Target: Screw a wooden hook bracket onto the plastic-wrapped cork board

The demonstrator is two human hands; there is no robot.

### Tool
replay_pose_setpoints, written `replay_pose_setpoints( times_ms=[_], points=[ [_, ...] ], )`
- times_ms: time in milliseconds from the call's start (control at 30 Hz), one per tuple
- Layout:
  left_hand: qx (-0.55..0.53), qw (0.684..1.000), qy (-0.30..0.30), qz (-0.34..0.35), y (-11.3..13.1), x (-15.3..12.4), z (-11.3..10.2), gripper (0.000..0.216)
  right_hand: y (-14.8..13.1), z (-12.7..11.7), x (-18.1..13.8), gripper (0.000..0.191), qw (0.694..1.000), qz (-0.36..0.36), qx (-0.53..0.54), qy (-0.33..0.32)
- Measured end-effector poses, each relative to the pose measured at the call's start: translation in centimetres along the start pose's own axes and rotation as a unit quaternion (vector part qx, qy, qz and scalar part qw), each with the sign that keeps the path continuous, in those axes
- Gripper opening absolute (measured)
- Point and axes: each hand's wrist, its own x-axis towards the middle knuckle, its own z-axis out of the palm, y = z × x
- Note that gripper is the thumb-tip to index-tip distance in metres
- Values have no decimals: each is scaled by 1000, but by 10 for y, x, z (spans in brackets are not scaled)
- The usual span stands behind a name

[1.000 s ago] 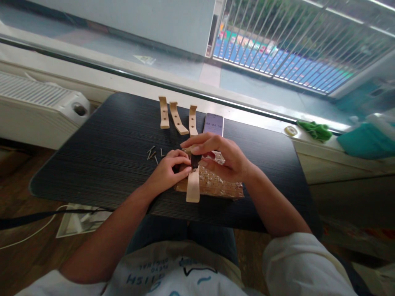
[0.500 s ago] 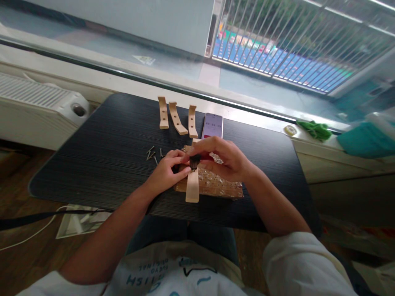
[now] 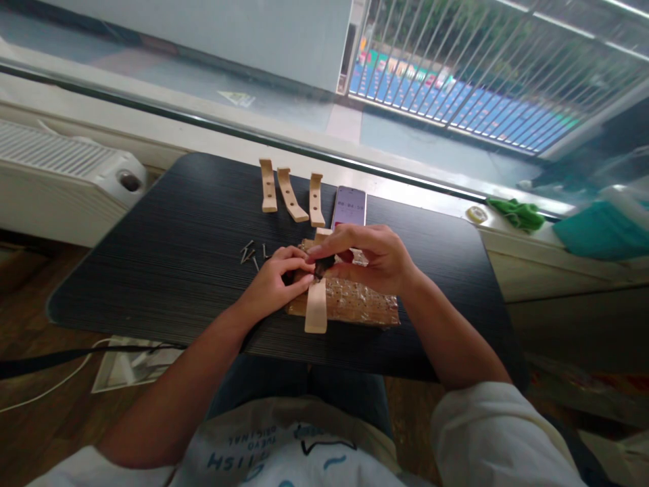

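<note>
A pale wooden hook [image 3: 316, 308] lies across a brown cardboard box wrapped in clear plastic [image 3: 359, 301]. My right hand [image 3: 372, 260] grips a short screwdriver by its dark handle [image 3: 325, 265], over the middle of the hook. Its shaft and tip are mostly covered by fingers. From the other side, my left hand [image 3: 284, 274] has thumb and fingers closed at the hook's edge by the tool's lower end. What they pinch there is hidden. Several screws [image 3: 247, 253] lie on the table left of the box.
Three more wooden hooks [image 3: 293, 196] lie in a row at the back of the black table [image 3: 152, 270]. Beside them is a phone [image 3: 349, 206] with a lit timer. On the sill sit a tape roll [image 3: 476, 214] and a green cloth [image 3: 517, 214]. A radiator [image 3: 61, 162] stands left.
My right hand has turned slightly, and the dark handle in its fingers has rotated and tilted right. The left hand, hook and box stay in place.
</note>
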Motion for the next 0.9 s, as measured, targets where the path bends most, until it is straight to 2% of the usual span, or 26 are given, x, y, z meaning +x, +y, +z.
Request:
replay_pose_setpoints(
  times_ms=[567,900],
  points=[
    [0,1000,4,23,1,-1,0,12,6,7,-1,21,998,2,8,65],
    [-12,1000,-2,11,1,0,0,15,9,14,-2,21,995,-4,10,95]
  ],
)
